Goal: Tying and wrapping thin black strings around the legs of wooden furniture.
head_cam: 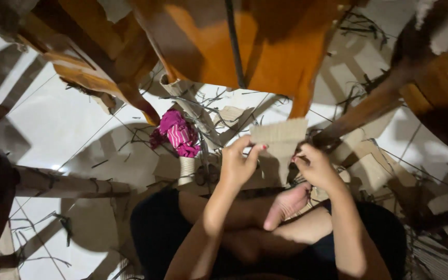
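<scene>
I sit cross-legged on a white tiled floor and hold a flat piece of tan cardboard (280,139) up in front of me. My left hand (239,163) pinches its left lower edge between thumb and fingers. My right hand (315,166) grips its lower right part, fingers curled. The piece tapers downward between my hands. A bare foot (286,205) rests just below my hands, on my dark clothing.
An orange wooden chair (265,46) stands right ahead, with more wooden furniture at left (94,62) and right (436,88). Cardboard tubes (63,182), cardboard scraps (374,166) and thin strips litter the floor. A pink striped cloth (178,134) lies ahead left.
</scene>
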